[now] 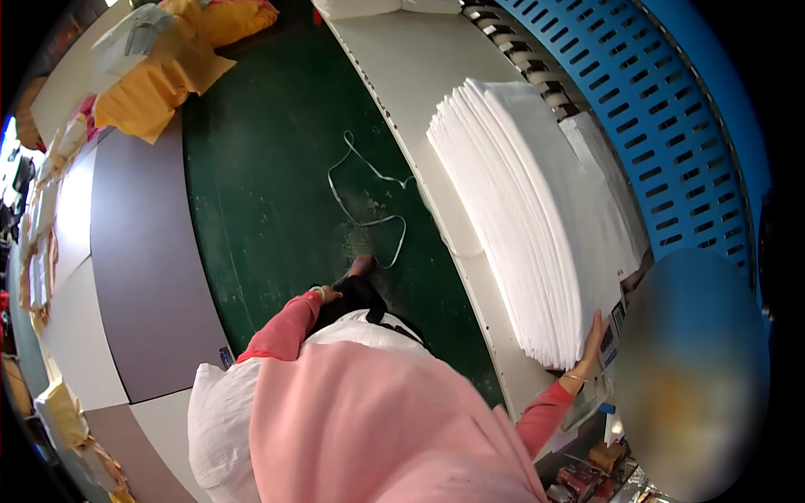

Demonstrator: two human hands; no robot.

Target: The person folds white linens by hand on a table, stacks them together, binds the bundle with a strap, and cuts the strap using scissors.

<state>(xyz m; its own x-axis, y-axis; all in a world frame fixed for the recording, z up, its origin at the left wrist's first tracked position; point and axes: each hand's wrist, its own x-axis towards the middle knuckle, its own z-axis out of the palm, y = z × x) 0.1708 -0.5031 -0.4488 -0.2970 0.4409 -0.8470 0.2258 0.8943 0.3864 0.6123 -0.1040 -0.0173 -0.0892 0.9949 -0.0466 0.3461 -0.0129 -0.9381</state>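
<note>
My right hand [590, 349] touches a white stack [537, 210] at its near end; my left hand [329, 295] is lower left; I cannot tell either grip.

The stack [520, 210] was plain white, the bench [394, 50] pale grey. Near the bench's right edge, a blue panel [646, 141] bore rows of dark slots.

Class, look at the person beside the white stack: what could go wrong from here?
First, the white stack has many thin layers and lies along the edge of the pale table. Only the right hand touches it, at the near end, so layers might slip or fan out.

Second, the thin cord lies in loose loops on the green floor, close to the person's foot, and could snag a step.
</note>
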